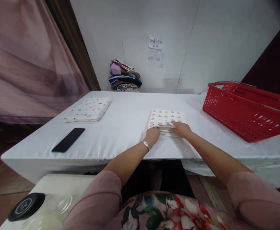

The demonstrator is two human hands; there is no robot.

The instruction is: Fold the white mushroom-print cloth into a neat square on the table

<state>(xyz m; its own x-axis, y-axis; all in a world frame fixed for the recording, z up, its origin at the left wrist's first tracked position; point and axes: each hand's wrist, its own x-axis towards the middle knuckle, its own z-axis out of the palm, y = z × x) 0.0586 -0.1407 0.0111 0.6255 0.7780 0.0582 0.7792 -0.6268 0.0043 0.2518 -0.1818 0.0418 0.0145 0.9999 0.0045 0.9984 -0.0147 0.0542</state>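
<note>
A white cloth with small grey prints (166, 116) lies folded in several layers on the table in front of me. My left hand (152, 135) grips its near left corner, fingers curled around the edge. At the near right side, my right hand (181, 129) pinches the upper layers, thumb and fingers closed on the fabric. The near edge is slightly raised, so the stacked layers show between my hands. Farther left lies another folded white printed cloth (88, 109), apart from both hands.
The table (128, 127) has a white cover. A black phone (68, 140) rests at its left front. On the right stands a red plastic basket (245, 111). Folded textiles (125, 76) are piled at the back wall. A jar with a black lid (26, 206) is at lower left.
</note>
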